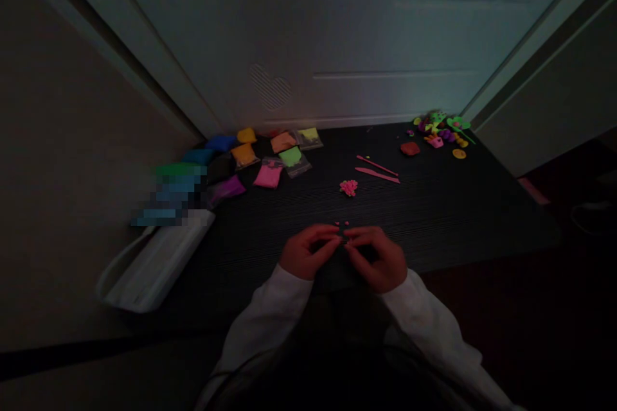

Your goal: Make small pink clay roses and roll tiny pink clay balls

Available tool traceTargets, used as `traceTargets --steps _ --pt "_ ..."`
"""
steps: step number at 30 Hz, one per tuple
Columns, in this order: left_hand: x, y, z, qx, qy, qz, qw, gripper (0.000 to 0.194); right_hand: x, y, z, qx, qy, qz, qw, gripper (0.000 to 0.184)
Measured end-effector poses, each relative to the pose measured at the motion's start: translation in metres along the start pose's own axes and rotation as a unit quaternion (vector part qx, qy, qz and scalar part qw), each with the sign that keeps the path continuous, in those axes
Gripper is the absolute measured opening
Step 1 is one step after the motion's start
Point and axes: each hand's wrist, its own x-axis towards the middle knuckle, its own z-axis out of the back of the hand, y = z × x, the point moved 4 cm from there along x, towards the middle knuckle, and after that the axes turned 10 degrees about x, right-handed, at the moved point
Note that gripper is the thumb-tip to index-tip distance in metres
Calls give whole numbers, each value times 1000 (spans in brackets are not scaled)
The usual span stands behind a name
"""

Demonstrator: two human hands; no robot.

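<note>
My left hand (pixel 311 252) and my right hand (pixel 380 258) meet fingertip to fingertip over the front of the dark table. Each has thumb and forefinger pinched together. Tiny pink clay bits seem to show at the fingertips, but dim light blurs their shape. Just beyond the fingers lie two small pink clay pieces (pixel 346 223). Farther back sits a cluster of little pink clay pieces (pixel 349 188). To its right rest two pink modelling tools, a thin stick (pixel 377 166) and a knife-like blade (pixel 377 174).
Bags of coloured clay, including a pink bag (pixel 268 174) and an orange bag (pixel 245 155), lie at back left. A white case (pixel 159 260) sits at the left edge. A red lump (pixel 410 149) and colourful small figures (pixel 436 128) occupy the back right, before a pale door (pixel 299 32).
</note>
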Motion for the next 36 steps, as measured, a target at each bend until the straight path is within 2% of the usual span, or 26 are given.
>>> traceTargets --steps 6,11,17,25,29,32,36 --pt "-1 0 -2 13 7 -10 1000 25 0 -3 -5 -28 25 20 999 18" --pt "-1 -1 -2 26 10 -12 1000 25 -2 -4 -4 -45 19 2 999 17" --pt "2 1 5 64 -18 -14 998 26 0 -10 13 -31 -41 -74 996 23" --pt "5 3 19 194 -25 -52 979 23 14 -43 44 38 -45 -158 986 24" --pt "8 4 35 260 -34 -73 962 21 20 -60 48 85 -29 -207 974 23" --pt "11 5 43 295 -51 -78 951 22 20 -68 49 114 -43 -229 966 22" --pt "14 5 41 319 -66 -83 942 23 17 -72 50 157 -77 -237 956 25"
